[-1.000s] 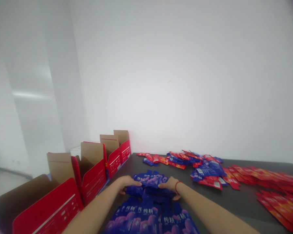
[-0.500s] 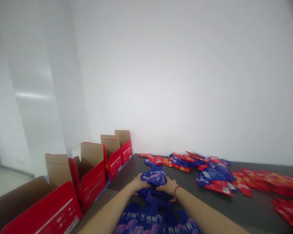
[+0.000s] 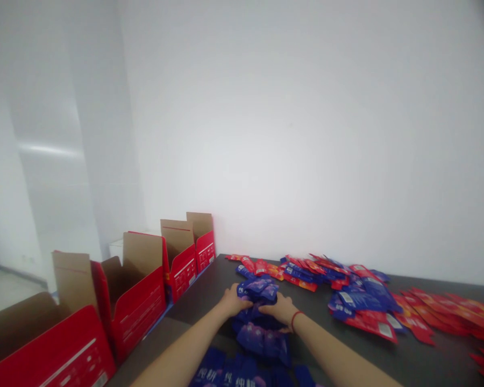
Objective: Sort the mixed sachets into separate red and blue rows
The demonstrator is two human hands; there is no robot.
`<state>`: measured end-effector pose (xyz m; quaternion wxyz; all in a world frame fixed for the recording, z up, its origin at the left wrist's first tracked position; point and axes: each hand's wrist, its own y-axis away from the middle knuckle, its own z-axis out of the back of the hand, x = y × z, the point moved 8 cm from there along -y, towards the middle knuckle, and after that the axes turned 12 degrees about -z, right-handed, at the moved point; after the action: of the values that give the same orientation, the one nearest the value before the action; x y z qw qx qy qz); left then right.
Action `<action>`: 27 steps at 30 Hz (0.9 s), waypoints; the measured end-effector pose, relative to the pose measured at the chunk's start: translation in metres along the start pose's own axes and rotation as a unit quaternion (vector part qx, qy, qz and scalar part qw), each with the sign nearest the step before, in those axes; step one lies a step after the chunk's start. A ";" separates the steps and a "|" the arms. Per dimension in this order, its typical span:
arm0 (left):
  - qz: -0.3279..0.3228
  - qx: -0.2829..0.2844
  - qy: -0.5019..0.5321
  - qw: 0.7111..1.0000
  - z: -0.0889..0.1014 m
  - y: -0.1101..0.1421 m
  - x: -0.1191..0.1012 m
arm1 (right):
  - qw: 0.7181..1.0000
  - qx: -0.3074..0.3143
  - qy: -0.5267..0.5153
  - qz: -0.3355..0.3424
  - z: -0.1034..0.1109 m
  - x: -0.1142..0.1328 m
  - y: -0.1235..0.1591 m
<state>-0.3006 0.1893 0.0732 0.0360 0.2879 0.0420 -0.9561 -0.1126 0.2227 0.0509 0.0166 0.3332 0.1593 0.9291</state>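
Note:
A bunch of blue pouches [image 3: 258, 289] printed with purple shapes is squeezed between my two hands, a little above the dark table. My left hand [image 3: 233, 302] grips the bunch from its left side, thumb across the front. On the opposite side my right hand [image 3: 281, 310], with a red band at the wrist, is closed round it. Another few blue pouches [image 3: 263, 341] hang or lie just below the hands; whether they are held cannot be told. Nearest to me, a row of blue pouches [image 3: 242, 373] with white lettering lies partly cut off by the frame.
Open red cardboard boxes [image 3: 143, 306] stand in a row along the left table edge, flaps up. A mixed heap of blue and red pouches [image 3: 363, 295] lies to the right, with red-orange pouches [image 3: 455, 312] beyond it. A white wall [image 3: 306, 134] closes off the back.
The view has shifted slightly, so boxes sit further left and the right heap further right. Both hands keep their hold; the blue pouches below them now show more apart from the front row.

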 end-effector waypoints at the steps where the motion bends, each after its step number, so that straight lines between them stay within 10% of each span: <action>1: 0.005 0.004 -0.019 1.000 0.000 0.004 0.002 | 1.000 0.000 0.011 0.007 0.001 -0.001 0.002; 12: -0.045 0.038 -0.203 0.977 0.022 0.036 -0.033 | 0.973 -0.064 0.166 0.149 0.026 0.035 0.005; 18: -0.226 0.172 -0.195 0.939 -0.006 0.056 -0.072 | 0.945 0.024 0.246 0.214 -0.002 0.071 -0.022; 27: -0.273 0.277 -0.206 0.898 -0.018 0.063 -0.077 | 0.930 0.013 0.265 0.254 0.003 0.055 -0.034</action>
<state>-0.2205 0.1321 0.0975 -0.3001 0.0601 -0.1563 -0.9391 -0.1557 0.2636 0.0767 -0.2673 0.1045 0.0795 0.9546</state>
